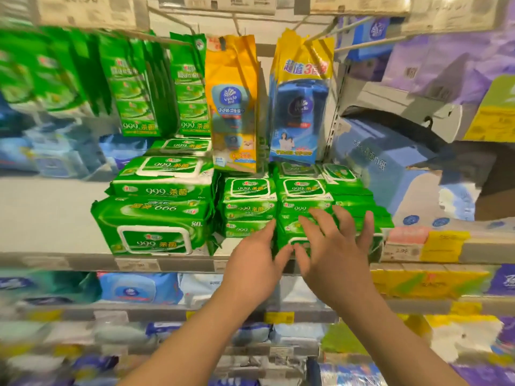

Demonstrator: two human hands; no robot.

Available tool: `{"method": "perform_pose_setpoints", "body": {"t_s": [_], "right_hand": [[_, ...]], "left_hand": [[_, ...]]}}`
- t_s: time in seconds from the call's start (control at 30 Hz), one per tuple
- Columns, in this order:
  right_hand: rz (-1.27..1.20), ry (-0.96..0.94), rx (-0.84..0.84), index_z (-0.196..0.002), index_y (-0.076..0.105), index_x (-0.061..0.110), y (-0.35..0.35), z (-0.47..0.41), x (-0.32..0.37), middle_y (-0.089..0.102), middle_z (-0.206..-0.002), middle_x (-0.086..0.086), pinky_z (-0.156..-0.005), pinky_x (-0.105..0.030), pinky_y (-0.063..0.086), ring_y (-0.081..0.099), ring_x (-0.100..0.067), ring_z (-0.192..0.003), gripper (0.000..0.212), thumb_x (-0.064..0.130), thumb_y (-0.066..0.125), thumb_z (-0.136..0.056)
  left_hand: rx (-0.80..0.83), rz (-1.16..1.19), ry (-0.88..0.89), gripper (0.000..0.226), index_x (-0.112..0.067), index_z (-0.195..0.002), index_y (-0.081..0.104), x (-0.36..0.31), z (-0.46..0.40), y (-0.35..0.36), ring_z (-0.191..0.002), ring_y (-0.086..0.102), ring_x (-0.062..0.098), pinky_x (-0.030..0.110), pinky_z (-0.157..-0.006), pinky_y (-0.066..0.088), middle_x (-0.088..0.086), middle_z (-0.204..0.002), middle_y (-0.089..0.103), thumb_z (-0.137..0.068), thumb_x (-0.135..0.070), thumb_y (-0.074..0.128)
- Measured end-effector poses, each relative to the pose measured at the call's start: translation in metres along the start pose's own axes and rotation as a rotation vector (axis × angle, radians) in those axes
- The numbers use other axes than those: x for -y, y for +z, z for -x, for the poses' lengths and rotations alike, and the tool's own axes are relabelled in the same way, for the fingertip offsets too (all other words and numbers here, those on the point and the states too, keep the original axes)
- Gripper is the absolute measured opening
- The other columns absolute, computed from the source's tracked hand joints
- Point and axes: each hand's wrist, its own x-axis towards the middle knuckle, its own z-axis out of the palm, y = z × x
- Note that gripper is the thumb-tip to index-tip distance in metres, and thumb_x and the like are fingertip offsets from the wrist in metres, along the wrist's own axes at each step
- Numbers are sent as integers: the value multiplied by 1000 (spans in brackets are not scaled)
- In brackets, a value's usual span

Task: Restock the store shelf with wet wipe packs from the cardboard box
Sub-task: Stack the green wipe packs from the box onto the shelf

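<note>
Green wet wipe pack (328, 235) sits at front edge of store shelf (178, 264), right-hand stack, long axis running left-right across shelf front. Both hands on it — left hand (255, 270) at its left end, fingers straight, flat against that side; right hand (335, 263) spread over top, fingers extended, not curled. Pack lies directly ahead of fingertips; judged next move: push back, square with neighbouring stack (249, 207). Cardboard box not in view.
</note>
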Motion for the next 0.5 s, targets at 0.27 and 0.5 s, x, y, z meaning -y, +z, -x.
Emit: {"method": "perform_pose_setpoints", "body": {"t_s": [0.27, 0.5], "right_hand": [[-651, -325, 26, -136, 64, 13, -7, 14, 149, 54, -148, -9, -120, -49, 30, 42, -32, -142, 47, 39, 47, -100], [-758, -544, 292, -136, 65, 26, -19, 63, 398, 59, -146, -2, -118, -58, 32, 52, -31, -138, 55, 53, 39, -96]], "left_hand": [[-226, 40, -151, 67, -33, -149, 34, 101, 120, -109, -130, 39, 1, 20, -106, 33, -14, -144, 44, -90, -62, 45], [-449, -167, -579, 84, -24, -148, 37, 250, 293, -261, -135, 36, 12, 24, -112, 25, -6, -145, 45, -82, -74, 27]]}}
